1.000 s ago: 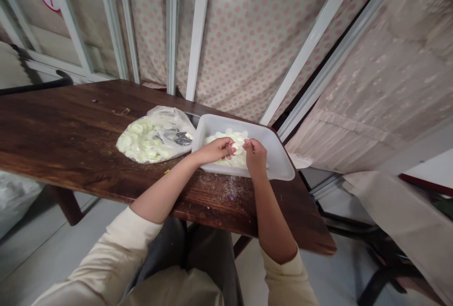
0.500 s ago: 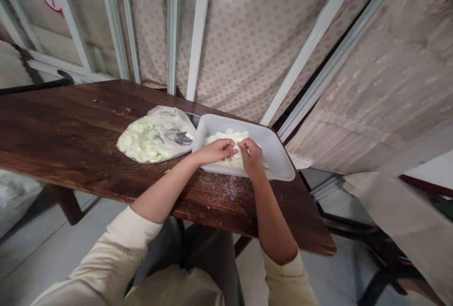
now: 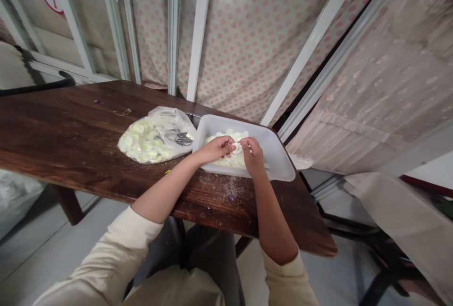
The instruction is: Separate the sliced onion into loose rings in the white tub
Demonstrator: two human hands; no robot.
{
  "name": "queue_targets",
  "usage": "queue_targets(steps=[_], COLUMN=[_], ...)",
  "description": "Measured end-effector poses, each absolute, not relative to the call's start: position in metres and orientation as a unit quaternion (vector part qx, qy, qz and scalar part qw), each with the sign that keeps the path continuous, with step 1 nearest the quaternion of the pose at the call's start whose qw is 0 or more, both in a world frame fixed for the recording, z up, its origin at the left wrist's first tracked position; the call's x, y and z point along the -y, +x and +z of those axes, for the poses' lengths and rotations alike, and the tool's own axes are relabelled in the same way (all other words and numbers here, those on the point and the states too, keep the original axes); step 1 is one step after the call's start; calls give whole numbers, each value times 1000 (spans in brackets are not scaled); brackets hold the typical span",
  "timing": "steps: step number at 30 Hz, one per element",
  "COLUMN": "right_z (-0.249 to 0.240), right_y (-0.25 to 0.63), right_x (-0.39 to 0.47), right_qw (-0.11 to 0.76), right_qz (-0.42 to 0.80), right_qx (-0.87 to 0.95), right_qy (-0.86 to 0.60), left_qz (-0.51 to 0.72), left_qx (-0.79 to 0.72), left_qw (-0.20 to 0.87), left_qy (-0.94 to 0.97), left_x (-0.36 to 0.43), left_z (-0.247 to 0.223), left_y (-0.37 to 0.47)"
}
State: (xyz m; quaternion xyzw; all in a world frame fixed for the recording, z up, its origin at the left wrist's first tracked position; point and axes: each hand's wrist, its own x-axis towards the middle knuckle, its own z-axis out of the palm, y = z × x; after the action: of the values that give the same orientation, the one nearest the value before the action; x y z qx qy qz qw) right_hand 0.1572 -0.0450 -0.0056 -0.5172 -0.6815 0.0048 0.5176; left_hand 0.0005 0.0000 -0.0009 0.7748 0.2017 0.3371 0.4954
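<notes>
the left hand (image 3: 218, 149) and right hand (image 3: 253, 155) pinch a small white piece (image 3: 237, 147) — fingers narrow on it, right over the pale slices (image 3: 229, 162), probably so drops land in the white plastic tub (image 3: 279, 157) beneath. left of the fingers, a clear plastic bag (image 3: 175, 119) sits on the table (image 3: 81, 131) — seemingly for easy reach.

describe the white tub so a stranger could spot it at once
Find the dark wooden table. Near its right end sits the tub, holding pale slices. Unlike the clear, slumped bag on its left, it is whitish, open-topped and rectangular.
</notes>
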Motion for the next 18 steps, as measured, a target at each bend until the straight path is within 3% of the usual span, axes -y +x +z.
queue_targets(steps=[4,11,18], right_z=[-4,-2,-7], right_y=[156,152,158], right_x=[46,49,47], right_qw=[493,447,508], right_qz=[40,-58,-60], right_qx=[701,711,617], right_qy=[-514,-540,-598], left_qz=[320,271,270], left_qx=[-211,-192,-214], left_qw=[503,526,529], left_qy=[774,783,776], left_x=[4,7,7], left_z=[2,3,4], left_y=[0,1,-1])
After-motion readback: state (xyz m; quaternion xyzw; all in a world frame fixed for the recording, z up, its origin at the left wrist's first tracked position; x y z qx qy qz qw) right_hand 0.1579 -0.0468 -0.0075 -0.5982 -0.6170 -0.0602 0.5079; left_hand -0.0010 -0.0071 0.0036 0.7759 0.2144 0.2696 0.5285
